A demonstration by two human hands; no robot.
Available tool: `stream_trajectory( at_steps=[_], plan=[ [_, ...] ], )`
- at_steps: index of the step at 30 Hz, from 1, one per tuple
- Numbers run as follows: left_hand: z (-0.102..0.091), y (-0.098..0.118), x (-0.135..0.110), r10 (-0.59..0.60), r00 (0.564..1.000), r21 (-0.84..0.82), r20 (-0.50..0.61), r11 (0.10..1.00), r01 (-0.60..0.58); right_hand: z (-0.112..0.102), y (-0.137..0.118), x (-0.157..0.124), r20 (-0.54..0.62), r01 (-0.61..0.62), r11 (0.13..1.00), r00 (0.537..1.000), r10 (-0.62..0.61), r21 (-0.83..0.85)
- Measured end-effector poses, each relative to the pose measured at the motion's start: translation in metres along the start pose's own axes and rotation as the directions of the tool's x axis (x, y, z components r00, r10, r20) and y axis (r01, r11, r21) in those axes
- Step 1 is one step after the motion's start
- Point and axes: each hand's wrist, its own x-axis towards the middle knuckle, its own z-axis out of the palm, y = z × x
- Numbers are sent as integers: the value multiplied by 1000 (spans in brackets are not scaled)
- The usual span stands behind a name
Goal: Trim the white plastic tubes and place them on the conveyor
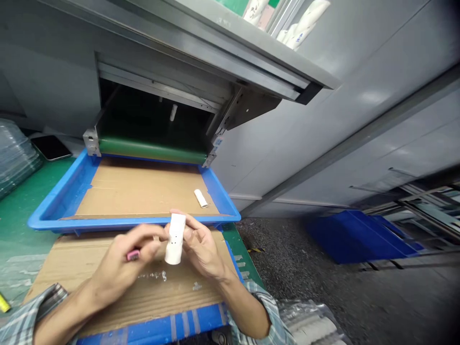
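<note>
My right hand (pixel 205 249) grips a short white plastic tube (pixel 175 242) with several small dark holes or marks on its side. The tube stands nearly upright to the camera, above the cardboard. My left hand (pixel 122 258) is curled just left of it, its index fingertip at or very near the tube; contact is hard to tell. A small pink object with a dark end (pixel 132 255) sticks out of the curled left fingers, the rest of it hidden. Beyond the hands, a second white tube (pixel 201 198) lies in the blue tray (pixel 132 223) on its cardboard lining.
A green conveyor belt (pixel 154 149) ends over the tray, with another white piece (pixel 173 112) on it. Cardboard (pixel 151 297) lies under my hands. A phone (pixel 51 147) rests at left. A metal shelf (pixel 215 43) overhangs above, and a blue bin (pixel 359 237) stands at right.
</note>
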Motion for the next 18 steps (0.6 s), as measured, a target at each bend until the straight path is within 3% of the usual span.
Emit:
stream_trajectory(
  at_steps=[3,8,12,18],
  plan=[
    [-5,0,2,-140,983,-49,-118,990,135,1,0,-3,-15,90,985,996,-93,-145],
    [-7,-1,2,-172,985,59,5,983,171,-1,2,-6,-62,242,850,950,-305,-467],
    [-7,1,3,-55,998,242,-9,969,55,-3,0,-4,-20,324,740,910,-414,-590],
    [-6,1,4,176,983,516,-44,847,-128,-1,-1,-5,37,350,690,905,-424,-634]
  ],
)
